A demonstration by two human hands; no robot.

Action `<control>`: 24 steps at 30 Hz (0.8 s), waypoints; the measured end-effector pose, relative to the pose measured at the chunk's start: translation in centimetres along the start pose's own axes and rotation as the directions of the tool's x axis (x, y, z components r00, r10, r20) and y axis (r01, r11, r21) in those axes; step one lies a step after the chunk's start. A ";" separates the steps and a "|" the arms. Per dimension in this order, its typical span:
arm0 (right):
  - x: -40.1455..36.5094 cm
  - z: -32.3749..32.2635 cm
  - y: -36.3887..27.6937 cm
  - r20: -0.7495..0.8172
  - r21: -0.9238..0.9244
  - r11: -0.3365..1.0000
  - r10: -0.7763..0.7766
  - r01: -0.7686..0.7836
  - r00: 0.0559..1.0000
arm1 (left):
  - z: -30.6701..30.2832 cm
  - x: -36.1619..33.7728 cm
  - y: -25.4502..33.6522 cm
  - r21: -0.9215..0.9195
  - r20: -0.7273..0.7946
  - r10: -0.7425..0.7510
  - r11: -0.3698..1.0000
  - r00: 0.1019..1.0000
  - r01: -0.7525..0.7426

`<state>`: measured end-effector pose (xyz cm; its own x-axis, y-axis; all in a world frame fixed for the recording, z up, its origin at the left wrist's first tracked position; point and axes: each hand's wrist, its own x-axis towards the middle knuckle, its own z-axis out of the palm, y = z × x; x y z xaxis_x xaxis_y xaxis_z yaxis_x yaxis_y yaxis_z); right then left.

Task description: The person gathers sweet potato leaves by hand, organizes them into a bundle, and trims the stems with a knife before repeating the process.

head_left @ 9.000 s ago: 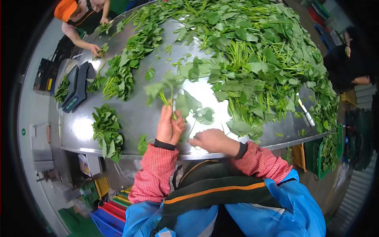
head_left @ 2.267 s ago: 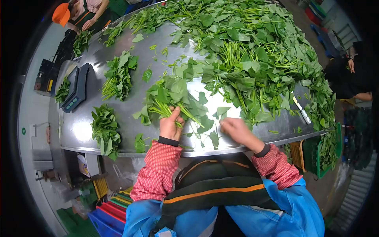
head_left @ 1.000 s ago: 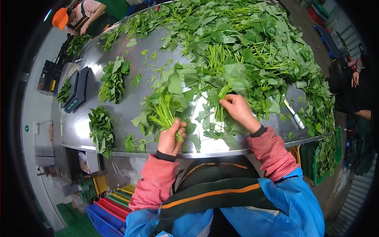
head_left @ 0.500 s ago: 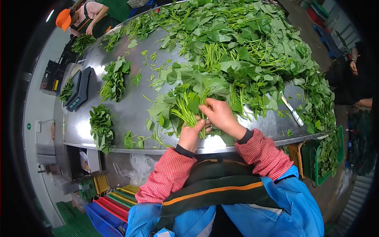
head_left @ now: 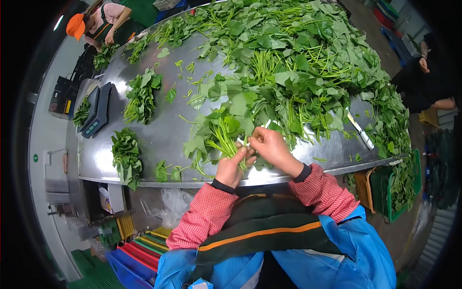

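Observation:
In the head view my left hand (head_left: 231, 168) is closed around the stems of a bunch of leafy greens (head_left: 223, 138), held just over the near edge of the metal table (head_left: 161, 149). Its leaves point away from me and the stem ends stick out by my thumb. Close beside it, on the right, my right hand (head_left: 275, 151) is closed with thumb and forefinger pinched near the stems; whatever lies between those fingertips is hidden. Beyond both hands spreads a large pile of loose greens (head_left: 308, 62) with long stems.
Gathered bunches (head_left: 126, 156) lie at the left, near a digital scale (head_left: 98, 111). A knife (head_left: 361, 131) rests on the right. Green crates (head_left: 415, 180) stand below the right edge. A person in an orange cap (head_left: 76, 26) works at the far left; another person's hand (head_left: 423, 65) shows at right.
My right hand has come slightly down and right, off the leafy stem it had upright against the bunch. My left hand keeps the bunch in nearly the same place.

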<state>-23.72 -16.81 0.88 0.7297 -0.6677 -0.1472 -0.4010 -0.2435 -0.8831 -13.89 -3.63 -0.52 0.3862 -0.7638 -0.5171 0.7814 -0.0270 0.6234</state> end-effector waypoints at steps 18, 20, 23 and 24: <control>-4.6 5.7 -9.2 0.256 -0.103 0.684 -0.683 0.722 0.684 | -8.3 3.1 7.1 -0.388 0.183 -0.208 0.883 0.961 0.265; -4.9 5.3 -9.5 0.309 -0.013 0.777 -0.595 0.629 0.742 | -8.0 2.9 7.8 -0.402 0.182 -0.181 0.883 0.966 0.241; -2.5 5.0 -7.6 -0.062 -0.176 0.917 -0.374 0.359 0.925 | -8.1 2.4 8.0 -0.377 0.184 -0.177 0.896 0.967 0.236; -1.4 5.0 -7.0 -0.121 -0.102 0.958 -0.278 0.266 0.953 | -7.9 2.1 8.1 -0.337 0.172 -0.180 0.913 0.968 0.230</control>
<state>-19.14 -10.67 5.04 0.7399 -0.6537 0.1586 -0.2467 -0.4830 -0.8402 -2.88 -0.39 -1.20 0.1486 -0.8460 -0.5121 0.9674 0.0171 0.2525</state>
